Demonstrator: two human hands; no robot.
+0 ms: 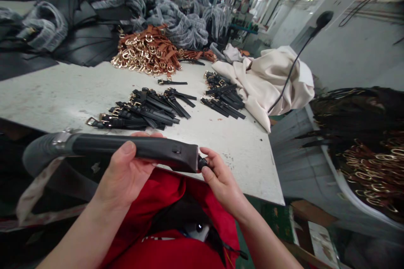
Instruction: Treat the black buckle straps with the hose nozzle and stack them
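Note:
My left hand (126,170) is wrapped from below around a black hose nozzle (158,149), thumb on its near side. The nozzle lies roughly level over the table's near edge, its squared mouth facing right. A metal clamp (62,138) joins its left end to a ribbed grey hose. At the mouth, my right hand (219,176) pinches a small black piece (202,162), probably a strap end with its buckle; the fingers hide most of it. Just beyond the nozzle, a heap of short black buckle straps (148,109) lies on the table.
More black straps (224,96) lie on the white table (252,164). Behind them are brown buckle straps (151,48), grey wrapped bundles (179,21) and cream cloth (265,75). A grey bin (293,155) of straps stands right, with a cardboard box (312,214) below.

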